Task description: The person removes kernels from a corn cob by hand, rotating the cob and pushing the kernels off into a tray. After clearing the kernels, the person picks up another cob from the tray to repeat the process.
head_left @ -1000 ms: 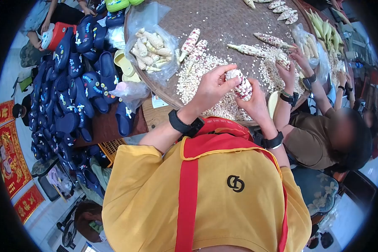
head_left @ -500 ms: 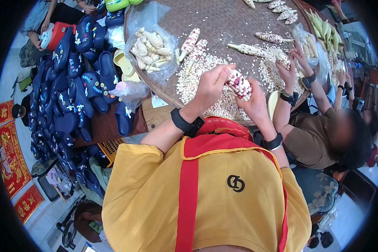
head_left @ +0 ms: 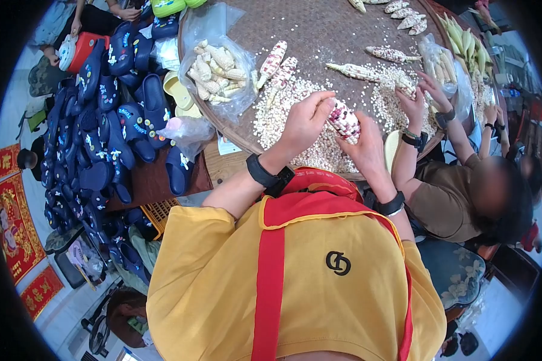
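Observation:
A corn cob point(head_left: 345, 125) with white and purple-red kernels is held at a slant between my two hands, over the rim of a round woven tray point(head_left: 337, 33). My left hand point(head_left: 305, 123) closes at its upper end, thumb and fingers pressed against the kernels. Around the lower end, my right hand point(head_left: 367, 147) is wrapped, its fingers partly hidden behind the cob. Beneath both hands lies a heap of loose pale kernels point(head_left: 271, 126). Two partly stripped cobs point(head_left: 273, 59) lie just beyond my left hand.
A plastic bag of bare cobs point(head_left: 220, 69) rests at the tray's left. More cobs point(head_left: 391, 54) and husked ears point(head_left: 464, 39) lie to the far right. Beside me, a co-worker's hands point(head_left: 412, 105) hold another cob. Dark blue clogs point(head_left: 123, 120) are piled at left.
My left thumb and fingers have shifted slightly at the cob's upper end, and the cob has tilted a little. The co-worker's far hand has opened away from their cob.

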Demonstrator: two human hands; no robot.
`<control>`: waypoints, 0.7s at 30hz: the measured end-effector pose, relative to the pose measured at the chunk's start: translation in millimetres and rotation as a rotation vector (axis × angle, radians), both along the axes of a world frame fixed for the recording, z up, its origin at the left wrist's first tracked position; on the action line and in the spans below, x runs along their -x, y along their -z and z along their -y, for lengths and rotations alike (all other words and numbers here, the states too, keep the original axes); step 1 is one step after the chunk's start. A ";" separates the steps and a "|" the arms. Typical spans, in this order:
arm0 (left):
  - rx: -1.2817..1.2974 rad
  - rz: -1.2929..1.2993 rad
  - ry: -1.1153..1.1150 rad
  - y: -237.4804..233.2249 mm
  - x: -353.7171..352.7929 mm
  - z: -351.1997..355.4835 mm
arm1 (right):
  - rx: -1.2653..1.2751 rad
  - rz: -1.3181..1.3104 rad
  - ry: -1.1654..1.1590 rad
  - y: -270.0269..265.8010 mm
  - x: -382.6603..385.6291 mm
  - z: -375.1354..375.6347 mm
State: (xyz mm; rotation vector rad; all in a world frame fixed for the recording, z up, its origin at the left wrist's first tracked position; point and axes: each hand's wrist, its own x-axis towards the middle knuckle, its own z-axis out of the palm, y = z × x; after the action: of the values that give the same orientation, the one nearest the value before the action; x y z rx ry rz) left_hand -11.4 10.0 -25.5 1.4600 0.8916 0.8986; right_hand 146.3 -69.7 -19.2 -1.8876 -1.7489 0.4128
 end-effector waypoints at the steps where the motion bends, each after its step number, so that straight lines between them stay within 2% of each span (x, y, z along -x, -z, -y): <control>1: -0.084 -0.043 -0.016 1.6 -0.2 -0.3 | 0.006 -0.001 0.007 -0.2 0.9 0.3; 8: -0.209 -0.144 -0.102 8.6 -7.5 -3.8 | 0.033 0.018 0.032 4.3 0.4 0.9; 10: -0.094 -0.209 -0.080 11.4 -7.3 -8.2 | 0.003 0.024 0.022 5.6 -0.5 2.4; 14: -0.089 -0.212 -0.061 5.3 -4.6 -8.4 | -0.023 0.013 0.007 5.4 -0.7 2.9; 16: 0.156 0.009 -0.067 3.9 -3.3 -8.1 | -0.027 0.006 0.007 1.6 0.4 2.8; 21: 0.296 0.100 -0.019 6.0 6.4 -11.8 | -0.093 -0.004 -0.007 6.5 -1.6 3.5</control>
State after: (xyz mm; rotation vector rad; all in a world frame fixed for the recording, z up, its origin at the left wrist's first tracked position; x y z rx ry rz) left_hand -17.8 21.8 -31.5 1.1447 0.9225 0.8079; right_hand 147.9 -73.2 -25.7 -1.8146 -1.7420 0.3316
